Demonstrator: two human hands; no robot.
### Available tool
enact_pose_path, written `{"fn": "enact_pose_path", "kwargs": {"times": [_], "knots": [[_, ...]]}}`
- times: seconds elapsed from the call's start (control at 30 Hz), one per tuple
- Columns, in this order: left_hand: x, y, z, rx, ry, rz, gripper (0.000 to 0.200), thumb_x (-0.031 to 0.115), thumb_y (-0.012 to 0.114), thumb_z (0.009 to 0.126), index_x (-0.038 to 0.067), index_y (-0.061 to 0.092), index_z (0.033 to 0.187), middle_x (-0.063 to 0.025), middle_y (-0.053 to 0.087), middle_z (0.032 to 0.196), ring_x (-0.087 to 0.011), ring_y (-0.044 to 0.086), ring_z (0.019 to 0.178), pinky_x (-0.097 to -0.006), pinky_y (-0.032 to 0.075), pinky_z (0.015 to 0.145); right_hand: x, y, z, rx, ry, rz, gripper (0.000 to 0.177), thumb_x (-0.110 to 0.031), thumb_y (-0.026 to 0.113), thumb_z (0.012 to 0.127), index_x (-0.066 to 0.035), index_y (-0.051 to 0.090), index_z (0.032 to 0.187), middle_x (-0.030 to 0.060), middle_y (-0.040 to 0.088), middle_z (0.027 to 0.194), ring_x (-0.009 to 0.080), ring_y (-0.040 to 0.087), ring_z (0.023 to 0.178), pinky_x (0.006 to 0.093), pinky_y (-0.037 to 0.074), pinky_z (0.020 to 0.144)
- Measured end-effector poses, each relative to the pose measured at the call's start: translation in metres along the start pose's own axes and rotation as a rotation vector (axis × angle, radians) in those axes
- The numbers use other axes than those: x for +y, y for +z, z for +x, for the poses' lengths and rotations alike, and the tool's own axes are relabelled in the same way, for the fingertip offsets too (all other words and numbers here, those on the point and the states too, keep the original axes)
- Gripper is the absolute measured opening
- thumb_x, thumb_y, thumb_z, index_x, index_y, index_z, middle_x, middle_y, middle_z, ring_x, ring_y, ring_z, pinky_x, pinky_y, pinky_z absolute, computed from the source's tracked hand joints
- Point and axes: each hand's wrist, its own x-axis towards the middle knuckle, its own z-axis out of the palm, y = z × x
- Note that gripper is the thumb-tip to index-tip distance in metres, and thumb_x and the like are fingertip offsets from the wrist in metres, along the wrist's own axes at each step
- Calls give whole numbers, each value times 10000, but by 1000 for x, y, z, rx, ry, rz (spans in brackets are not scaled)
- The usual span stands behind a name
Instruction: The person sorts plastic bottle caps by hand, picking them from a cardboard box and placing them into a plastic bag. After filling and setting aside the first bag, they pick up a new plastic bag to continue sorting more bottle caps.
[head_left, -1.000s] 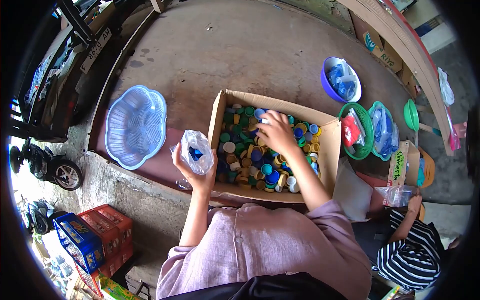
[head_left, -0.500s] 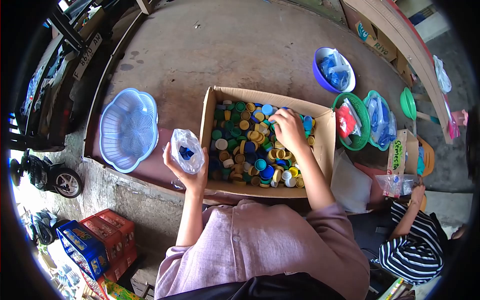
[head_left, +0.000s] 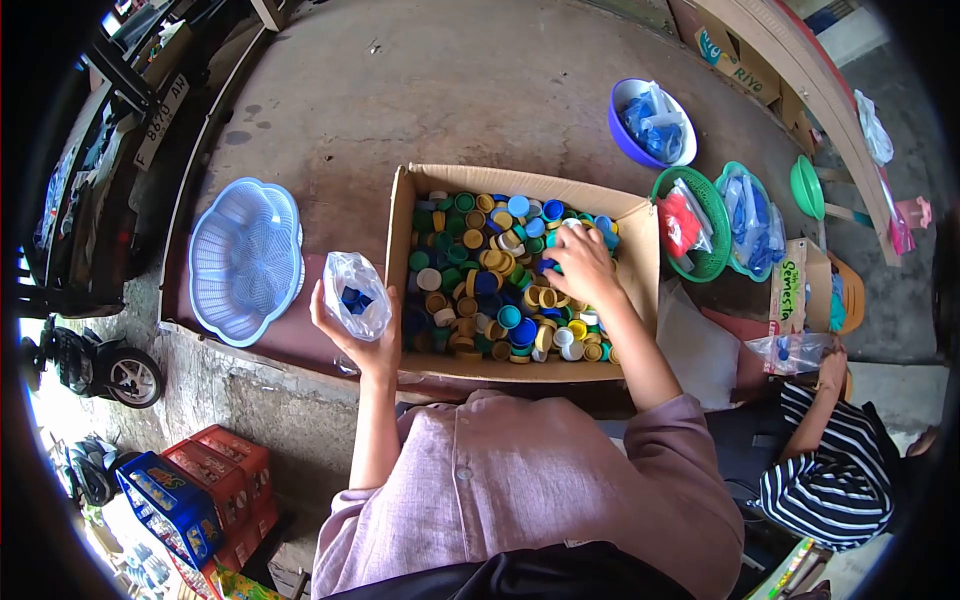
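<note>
An open cardboard box (head_left: 399,230) on the table holds many loose bottle caps (head_left: 490,283) in blue, green, yellow, tan and white. My left hand (head_left: 372,345) is wrapped round a clear plastic bag (head_left: 357,300), held upright left of the box, with some dark blue caps showing inside. Inside the box, toward its upper right, my right hand (head_left: 582,262) reaches down among the caps with bent fingers. A pale cap lies at its fingertips, but whether the fingers grip anything cannot be made out.
Left of the bag stands a light blue plastic basket (head_left: 246,262). Right of the box are a purple bowl (head_left: 620,120), a green basket (head_left: 712,255) and a light blue-green basket (head_left: 750,168). A co-worker in a striped top (head_left: 830,490) holds a clear bag at the lower right.
My right hand has shifted slightly within the box, over the caps at its upper right. The whole view has shifted a little; the bag stays in my left hand.
</note>
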Motion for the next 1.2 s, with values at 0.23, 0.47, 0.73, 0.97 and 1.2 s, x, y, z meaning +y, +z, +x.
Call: {"fn": "enact_pose_path", "kwargs": {"times": [0.23,0.47,0.73,0.97,1.2], "knots": [[1,1,1,-6,10,0,789,76,753,635,0,273,1257,-174,369,1162,-288,409,1090,-399,336,939,17,-17,-11,-206,323,-107,162,-218,709,593,-105,682,707,58,537,905,216,480,944,377,352,802],[1,2,1,-4,3,-6,794,69,753,632,-2,270,1258,-174,367,1173,-287,400,1099,-400,327,947,-13,18,58,192,-4,145,481,-270,622,770,-57,482,1179,121,519,1097,272,515,1002,378,412,870],[-1,0,-1,-2,-20,-19,776,74,737,657,-8,261,1264,-177,353,1195,-286,379,1121,-401,297,965,-29,40,49,12,34,144,431,-173,644,666,-157,522,1079,92,519,914,267,500,923,386,359,800],[0,0,-2,-25,-22,-16,764,83,725,679,-13,249,1269,-180,336,1224,-283,348,1157,-404,261,986,-17,10,-4,-163,-72,365,360,-160,666,626,-71,551,955,85,547,903,273,535,887,392,424,787],[2,1,0,-26,-28,-11,794,53,741,643,9,250,1266,-165,350,1185,-278,395,1099,-390,321,950,-19,-17,-13,-297,240,-51,363,-267,693,670,-36,619,940,81,555,982,249,494,987,380,360,876]]}}
